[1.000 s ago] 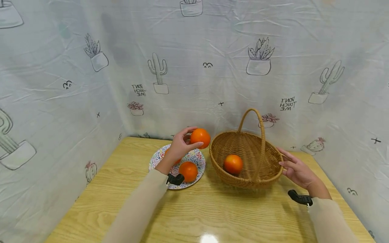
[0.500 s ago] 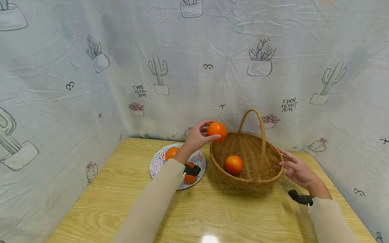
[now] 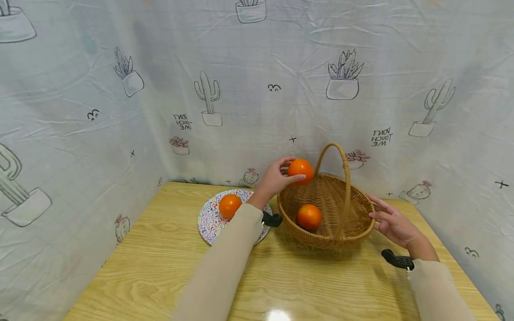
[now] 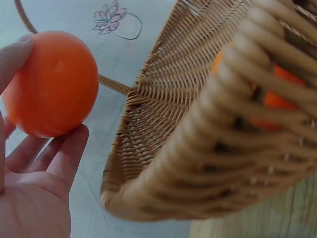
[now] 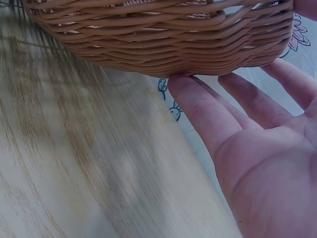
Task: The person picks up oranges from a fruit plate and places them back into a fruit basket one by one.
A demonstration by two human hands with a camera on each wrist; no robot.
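My left hand (image 3: 275,178) grips an orange (image 3: 300,172), thumb on the near side and fingers behind it. In the left wrist view this smooth orange (image 4: 52,84) is held up beside the wicker basket (image 4: 158,104). In the head view it is over the left rim of the basket (image 3: 345,178). Another orange (image 3: 308,217) lies inside the basket, to the left. My right hand (image 3: 395,225) holds the basket's right side, thumb at the rim. In the right wrist view its fingertips (image 5: 190,94) touch the woven underside.
A patterned plate (image 3: 206,223) stands left of the basket with an orange (image 3: 230,206) on it; my left sleeve (image 3: 229,258) covers part of the plate. The basket's tall arched handle (image 3: 346,178) rises over its middle. A printed curtain (image 3: 241,133) hangs behind the wooden table (image 3: 160,267).
My left hand has carried the orange to the right and slightly up, from beside the plate to over the basket's left rim. The right hand and basket stay put.
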